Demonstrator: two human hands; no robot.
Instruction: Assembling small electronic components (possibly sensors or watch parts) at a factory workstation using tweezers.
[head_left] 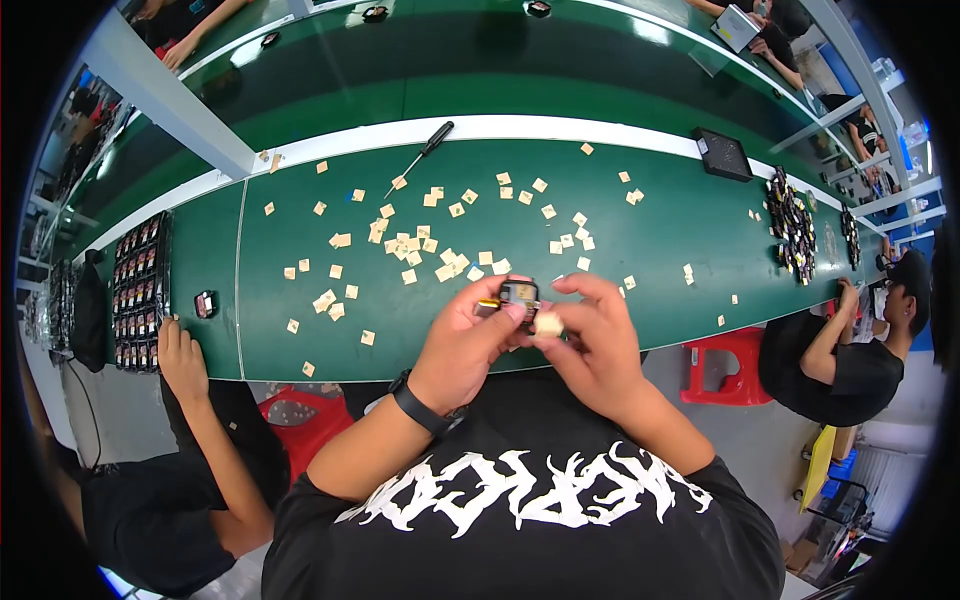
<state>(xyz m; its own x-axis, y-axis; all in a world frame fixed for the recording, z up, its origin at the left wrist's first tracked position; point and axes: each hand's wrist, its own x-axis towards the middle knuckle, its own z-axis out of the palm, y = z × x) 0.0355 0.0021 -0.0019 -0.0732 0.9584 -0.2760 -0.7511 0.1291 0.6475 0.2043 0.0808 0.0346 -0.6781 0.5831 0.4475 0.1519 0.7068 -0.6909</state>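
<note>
Near the table's front edge, my left hand (452, 347) grips a small black device (519, 292) with a pale square face, thumb pressed against its lower part. A yellowish bit shows at that hand's fingertips; I cannot make out what it is. Close beside the device, my right hand (603, 352) pinches a small cream-coloured square (548, 324), slightly blurred, between thumb and fingers. Its index finger is curled above. Whether the square touches the device cannot be seen. Many similar cream squares (447, 272) lie scattered on the green tabletop (660, 230) beyond my hands.
A black-handled screwdriver (432, 140) lies toward the far edge. Black devices fill a tray (118, 300) at left, near a co-worker's hand (181, 355); one device (206, 303) lies apart. At right are a black tray (722, 156), a heap of dark parts (792, 225) and another seated person (850, 340).
</note>
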